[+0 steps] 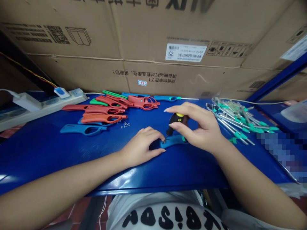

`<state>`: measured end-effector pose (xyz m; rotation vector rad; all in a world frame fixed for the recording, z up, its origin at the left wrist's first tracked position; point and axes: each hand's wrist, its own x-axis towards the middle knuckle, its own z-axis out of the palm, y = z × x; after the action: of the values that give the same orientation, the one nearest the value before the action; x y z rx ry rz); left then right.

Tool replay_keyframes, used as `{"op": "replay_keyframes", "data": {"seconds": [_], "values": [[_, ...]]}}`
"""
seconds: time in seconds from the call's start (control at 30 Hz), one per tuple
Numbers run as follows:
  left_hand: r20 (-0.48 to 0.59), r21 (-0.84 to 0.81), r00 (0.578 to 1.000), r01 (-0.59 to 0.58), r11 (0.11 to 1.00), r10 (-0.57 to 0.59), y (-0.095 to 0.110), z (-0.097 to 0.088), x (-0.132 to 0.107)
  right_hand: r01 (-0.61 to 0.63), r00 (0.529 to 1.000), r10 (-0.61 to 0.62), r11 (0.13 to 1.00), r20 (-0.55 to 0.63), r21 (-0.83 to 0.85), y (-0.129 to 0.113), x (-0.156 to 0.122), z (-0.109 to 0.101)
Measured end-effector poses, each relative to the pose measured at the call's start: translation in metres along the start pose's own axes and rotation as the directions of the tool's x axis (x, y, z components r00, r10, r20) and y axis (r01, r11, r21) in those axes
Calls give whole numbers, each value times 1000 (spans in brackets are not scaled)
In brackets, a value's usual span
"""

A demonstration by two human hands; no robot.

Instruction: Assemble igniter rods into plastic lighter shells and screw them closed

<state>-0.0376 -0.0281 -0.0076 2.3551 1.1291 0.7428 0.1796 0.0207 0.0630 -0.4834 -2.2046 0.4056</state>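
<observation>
Centrally, the left hand (pixel 140 146) pinches the left end of a blue casing (pixel 174 141) lying on the blue tabletop (pixel 96 159), while the right hand (pixel 200 127) holds a black-and-yellow screwdriver (pixel 174 118) between thumb and fingers, its shaft lowered to that casing. Small silvery screws (pixel 126 124) lie left of centre, beside piled red casings (pixel 103 110); green-fitted metal rods (pixel 242 123) are heaped at right.

Printed brown cardboard (pixel 144 48) is standing behind the glossy blue worktop (pixel 192 169), which is reflecting pale light, while red floor tiles (pixel 78 209) are showing below.
</observation>
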Motion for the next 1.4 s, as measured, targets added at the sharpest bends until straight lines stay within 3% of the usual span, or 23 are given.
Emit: {"op": "replay_keyframes", "data": {"seconds": [0.1, 0.23, 0.33, 0.43, 0.6, 0.73, 0.8, 0.9, 0.97, 1.1, 1.3, 1.4], "values": [[-3, -8, 1000, -5, 1000, 5, -1, 1, 0, 65, 996, -70, 993, -48, -99, 0, 1, 0], [4, -3, 1000, -2, 1000, 2, -1, 1, -1, 5, 1000, -7, 995, 24, 97, 0, 1, -2], [-4, 2, 1000, -6, 1000, 6, -1, 0, -1, 133, 991, -134, 988, -15, -75, 0, 0, -4], [-8, 1, 1000, -5, 1000, 5, 0, 0, 0, 239, 971, -236, 947, 38, -213, -1, -2, -5], [1, 6, 1000, 4, 1000, -4, 1, 0, 0, 68, 996, -66, 997, 56, -42, -3, 0, -3], [-5, 6, 1000, -11, 1000, 11, 0, 1, 0, 93, 994, -99, 985, -36, -147, 1, 0, -4], [-7, 8, 1000, -10, 1000, 10, -1, 1, 0, 52, 998, -49, 994, 28, -91, 1, -1, -7], [6, 12, 1000, 4, 1000, -4, -1, 1, 0, -61, 988, 41, 989, 151, 132, 0, -1, -10], [12, 17, 1000, 7, 1000, -7, 0, 1, 0, -45, 992, 28, 990, 125, 131, -1, -1, -10], [12, 21, 1000, 9, 1000, -10, 1, 0, 0, 78, 997, -78, 992, 6, -97, 1, 0, -8], [18, 13, 1000, 14, 1000, -14, 2, -1, 1, -66, 994, 49, 983, 97, 172, -2, 0, -12], [23, 18, 1000, 20, 1000, -21, 2, -1, 1, 19, 998, -24, 996, 58, 85, -4, 2, -12]]}}
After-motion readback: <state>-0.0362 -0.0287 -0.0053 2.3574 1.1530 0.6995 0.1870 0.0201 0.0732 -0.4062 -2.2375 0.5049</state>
